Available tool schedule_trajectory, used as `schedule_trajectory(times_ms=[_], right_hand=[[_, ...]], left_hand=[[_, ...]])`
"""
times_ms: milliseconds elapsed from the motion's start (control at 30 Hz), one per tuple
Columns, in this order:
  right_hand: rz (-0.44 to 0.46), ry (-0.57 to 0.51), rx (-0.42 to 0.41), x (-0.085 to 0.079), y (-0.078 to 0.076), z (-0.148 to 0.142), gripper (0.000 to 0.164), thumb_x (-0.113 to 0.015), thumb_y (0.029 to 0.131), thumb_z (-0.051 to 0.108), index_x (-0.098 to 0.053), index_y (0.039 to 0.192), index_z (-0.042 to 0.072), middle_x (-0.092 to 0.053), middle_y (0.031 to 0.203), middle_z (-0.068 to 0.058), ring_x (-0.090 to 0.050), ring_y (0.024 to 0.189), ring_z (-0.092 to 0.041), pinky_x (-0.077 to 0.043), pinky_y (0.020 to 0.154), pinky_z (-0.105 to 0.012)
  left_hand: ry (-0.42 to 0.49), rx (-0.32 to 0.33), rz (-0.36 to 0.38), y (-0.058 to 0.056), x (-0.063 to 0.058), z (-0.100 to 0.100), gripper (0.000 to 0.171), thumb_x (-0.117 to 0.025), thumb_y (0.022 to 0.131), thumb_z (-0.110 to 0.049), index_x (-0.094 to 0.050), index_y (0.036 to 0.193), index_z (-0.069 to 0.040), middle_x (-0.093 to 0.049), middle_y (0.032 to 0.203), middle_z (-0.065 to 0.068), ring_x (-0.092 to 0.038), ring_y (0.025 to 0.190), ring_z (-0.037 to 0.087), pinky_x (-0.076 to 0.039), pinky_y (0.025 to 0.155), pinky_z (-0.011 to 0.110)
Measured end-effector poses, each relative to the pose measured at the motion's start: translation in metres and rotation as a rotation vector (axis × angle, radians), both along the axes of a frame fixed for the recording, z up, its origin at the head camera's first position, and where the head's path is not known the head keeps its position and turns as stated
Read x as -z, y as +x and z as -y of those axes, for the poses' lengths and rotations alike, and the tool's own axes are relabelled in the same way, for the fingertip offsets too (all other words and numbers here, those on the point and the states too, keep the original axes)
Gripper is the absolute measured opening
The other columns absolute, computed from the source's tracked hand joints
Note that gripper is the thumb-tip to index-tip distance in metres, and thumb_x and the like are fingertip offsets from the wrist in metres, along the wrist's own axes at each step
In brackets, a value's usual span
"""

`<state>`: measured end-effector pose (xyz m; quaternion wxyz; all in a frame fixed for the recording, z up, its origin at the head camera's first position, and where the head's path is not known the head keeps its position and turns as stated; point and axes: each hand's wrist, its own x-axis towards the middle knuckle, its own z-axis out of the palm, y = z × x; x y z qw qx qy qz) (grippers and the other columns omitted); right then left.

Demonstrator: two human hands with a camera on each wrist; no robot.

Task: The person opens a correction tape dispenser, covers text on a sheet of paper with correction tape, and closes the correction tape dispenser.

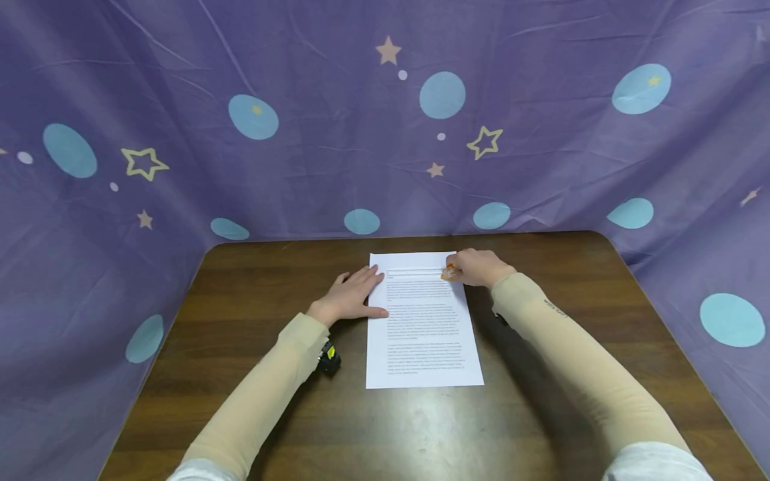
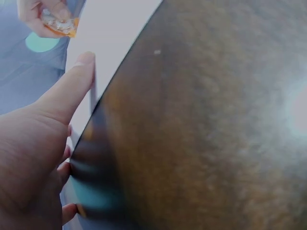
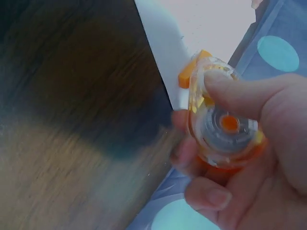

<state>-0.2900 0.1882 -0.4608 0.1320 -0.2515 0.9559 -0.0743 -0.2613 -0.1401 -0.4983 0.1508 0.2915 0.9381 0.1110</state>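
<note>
A white sheet of printed paper (image 1: 421,327) lies flat on the table, its lines of text facing up. My left hand (image 1: 350,296) rests on the sheet's left edge with fingers and thumb spread. At the upper right edge of the paper, my right hand (image 1: 480,267) grips a clear and orange correction tape (image 3: 229,125). In the right wrist view the thumb presses on its side and the fingers curl round beneath. Its orange tip (image 3: 187,76) overlaps the paper in that view, near the top lines of text.
The brown wooden table (image 1: 252,287) extends on all sides of the paper. A purple curtain (image 1: 337,147) with stars and blue ovals hangs behind the table and along both sides. A small black device (image 1: 329,359) is strapped at the left wrist.
</note>
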Motion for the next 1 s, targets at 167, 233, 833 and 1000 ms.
schedule_trajectory(times_ms=[167,233,833,1000], right_hand=[[0.051,-0.055,0.023,-0.002,-0.004,-0.003,0.021,-0.065,0.104,0.024,-0.07,0.122,0.013,-0.069,0.105,-0.004,-0.059,0.092,-0.021,-0.051,0.083,-0.046],[0.04,-0.066,0.03,-0.003,-0.004,-0.003,0.028,-0.066,0.104,0.028,-0.069,0.128,0.014,-0.07,0.11,-0.005,-0.061,0.097,-0.022,-0.051,0.087,-0.048],[-0.038,-0.119,-0.091,-0.002,0.003,0.041,0.019,-0.07,0.102,0.031,-0.072,0.11,0.015,-0.07,0.096,0.0,-0.061,0.088,-0.018,-0.053,0.084,-0.047],[-0.05,-0.131,-0.117,-0.005,0.003,0.059,0.016,-0.071,0.101,0.029,-0.073,0.107,0.014,-0.07,0.095,0.001,-0.061,0.087,-0.017,-0.054,0.084,-0.043]], left_hand=[[0.025,-0.004,0.036,0.001,-0.003,0.001,0.103,-0.072,0.092,-0.061,-0.026,0.166,-0.007,-0.013,0.174,0.017,-0.012,0.16,0.034,-0.013,0.122,0.067],[0.034,-0.013,0.044,0.002,-0.004,0.001,0.102,-0.073,0.091,-0.06,-0.027,0.165,-0.007,-0.013,0.173,0.018,-0.013,0.16,0.035,-0.012,0.122,0.067],[0.019,-0.024,-0.017,0.0,0.0,-0.003,0.1,-0.072,0.09,-0.064,-0.034,0.163,-0.009,-0.02,0.172,0.017,-0.019,0.159,0.035,-0.017,0.12,0.068],[-0.001,-0.026,-0.033,0.0,0.002,-0.003,0.099,-0.071,0.09,-0.066,-0.034,0.164,-0.011,-0.02,0.172,0.016,-0.02,0.158,0.034,-0.019,0.12,0.068]])
